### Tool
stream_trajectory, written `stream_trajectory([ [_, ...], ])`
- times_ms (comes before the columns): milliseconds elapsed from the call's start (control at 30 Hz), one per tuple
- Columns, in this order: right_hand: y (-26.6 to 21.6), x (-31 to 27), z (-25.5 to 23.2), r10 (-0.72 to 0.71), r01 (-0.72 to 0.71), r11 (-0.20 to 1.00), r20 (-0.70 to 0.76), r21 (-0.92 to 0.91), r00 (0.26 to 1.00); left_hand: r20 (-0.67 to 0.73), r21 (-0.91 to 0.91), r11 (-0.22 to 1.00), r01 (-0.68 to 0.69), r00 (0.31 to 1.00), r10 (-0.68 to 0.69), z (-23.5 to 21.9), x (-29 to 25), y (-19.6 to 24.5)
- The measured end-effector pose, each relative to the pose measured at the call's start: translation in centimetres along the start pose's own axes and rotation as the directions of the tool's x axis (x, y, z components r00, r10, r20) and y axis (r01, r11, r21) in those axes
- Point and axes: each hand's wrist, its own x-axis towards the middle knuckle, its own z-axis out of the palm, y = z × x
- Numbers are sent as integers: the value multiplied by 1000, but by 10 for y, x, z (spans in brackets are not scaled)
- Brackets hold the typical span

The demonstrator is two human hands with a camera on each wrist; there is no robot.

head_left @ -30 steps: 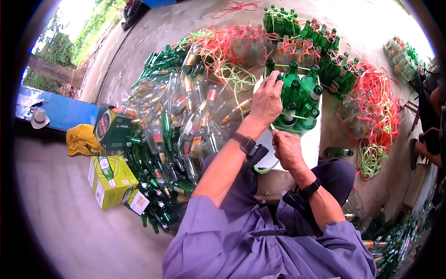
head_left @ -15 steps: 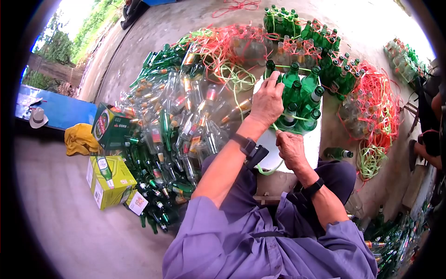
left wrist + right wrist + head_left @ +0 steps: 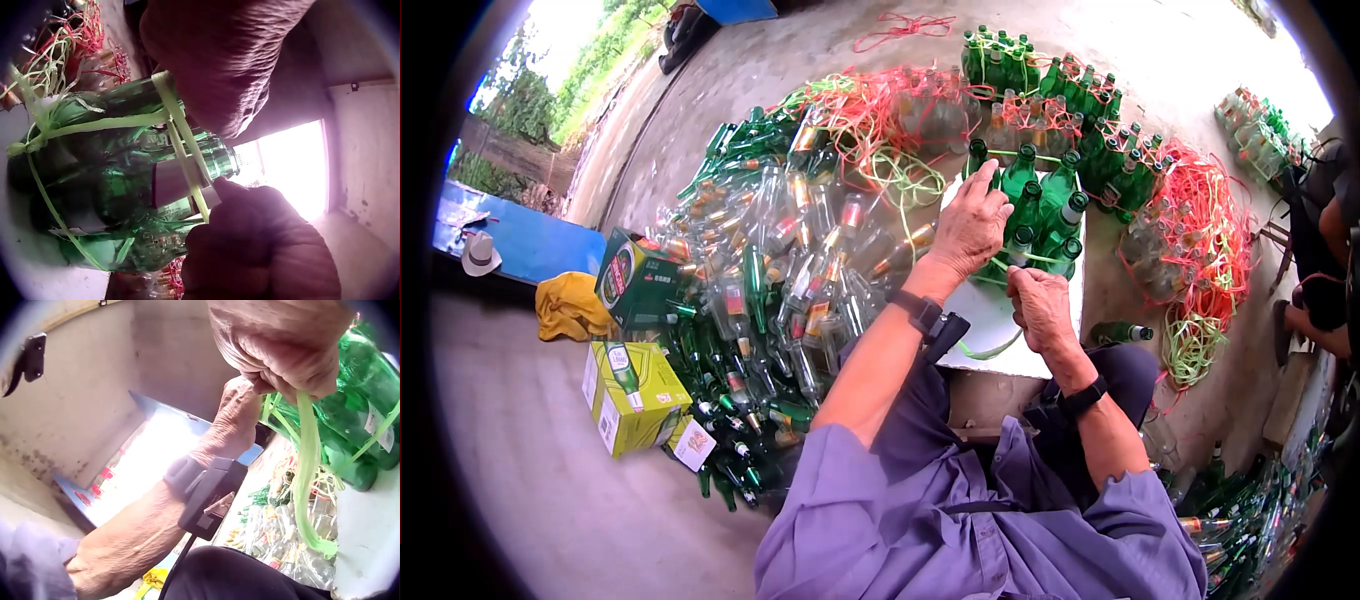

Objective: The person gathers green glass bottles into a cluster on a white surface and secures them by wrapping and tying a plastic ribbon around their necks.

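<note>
A cluster of green glass bottles (image 3: pixel 1060 185) stands on a white board (image 3: pixel 1010 345), with a light green plastic strap (image 3: pixel 106 124) round it. My right hand (image 3: pixel 1043 308) pinches the strap at the near side of the bottles. In the right wrist view, a loose tail of green strap (image 3: pixel 307 469) hangs from that fist. My left hand (image 3: pixel 972 225) is at the left side of the cluster, index finger reaching forward beside a bottle neck. Its fingertips are hidden in the left wrist view, so I cannot tell whether they grip anything.
Loose clear and green bottles (image 3: pixel 800 260) cover the floor on the left, beside a yellow-green carton (image 3: pixel 636 395). Strapped bottle bundles (image 3: pixel 1090 95) stand behind the board. Red and green strap tangles (image 3: pixel 1205 220) lie to the right, near a single green bottle (image 3: pixel 1115 332).
The right hand has shifted right and slightly up against the near bottles, drawing the strap with it. The strap tail has moved too. The left hand stays by the same bottle.
</note>
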Motion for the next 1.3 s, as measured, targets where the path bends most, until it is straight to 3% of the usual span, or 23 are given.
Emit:
stream_trajectory([
  [133, 5, 3, -1, 41, -41, 998, -4, 52, 999, 5, -38, 999, 8, 1000, -8, 1, -1, -5],
  [233, 10, 5, -2, 39, -38, 998, -12, 58, 999, -90, -11, 999, -33, 995, 32, 4, -4, -6],
  [300, 10, 2, 0, 50, -49, 996, -15, 73, 999, -103, 200, 979, -24, 994, 45, -1, -8, 0],
  [333, 10, -1, 2, 51, -50, 996, -5, 80, 999, -101, 202, 979, -26, 994, 47, -3, -7, 2],
  [500, 15, -12, 10, -4, 3, 995, 10, 98, 1000, -102, -64, 977, 203, 973, -209, 1, -6, 6],
  [533, 15, -12, 12, -5, 4, 995, 10, 102, 1000, -100, -62, 978, 201, 973, -206, 3, -6, 6],
  [600, 16, -12, 14, -98, 99, 993, -11, 60, 995, -146, 46, 929, 367, 923, -357, 10, -6, 8],
  [667, 19, -12, 14, -106, 106, 992, -16, 68, 994, -221, 55, 918, 393, 901, -372, 17, -5, 5],
  [733, 26, -9, 13, -113, 114, 990, -16, 77, 993, 46, -75, 717, 693, 720, -692, 20, -3, -5],
  [767, 30, -7, 13, -116, 118, 991, -30, 58, 993, 105, -51, 655, 754, 657, -747, 15, 1, -1],
  [800, 33, -5, 13, -119, 120, 992, -44, 41, 992, 105, -48, 656, 754, 656, -747, 17, 0, 0],
  [867, 37, -6, 13, -112, 113, 992, -39, 49, 993, -104, -40, 700, 713, 694, -712, 23, -1, 5],
  [900, 37, -6, 15, -108, 109, 992, -36, 55, 994, -104, -38, 700, 713, 694, -712, 27, -2, 3],
  [967, 35, -9, 15, -78, 80, 994, -36, 76, 996, -42, -548, 558, 623, 646, -762, 31, -2, 4],
  [1000, 34, -10, 15, -50, 53, 994, -34, 95, 998, -38, -547, 556, 626, 645, -763, 31, -3, 7],
  [1067, 35, -11, 15, -9, 12, 993, -23, 113, 1000, -8, -792, 385, 474, 623, -782, 29, -4, 11],
  [1133, 38, -11, 16, 30, -27, 991, -24, 130, 999, -18, -813, 361, 456, 601, -799, 30, -3, 16],
  [1200, 37, -6, 14, 53, -50, 986, -12, 160, 999, -123, -826, 426, 368, 622, -774, 24, -2, 26],
  [1300, 38, 3, 9, 126, -120, 959, -10, 259, 992, -129, -804, 468, 367, 660, -740, 32, -6, 16],
])
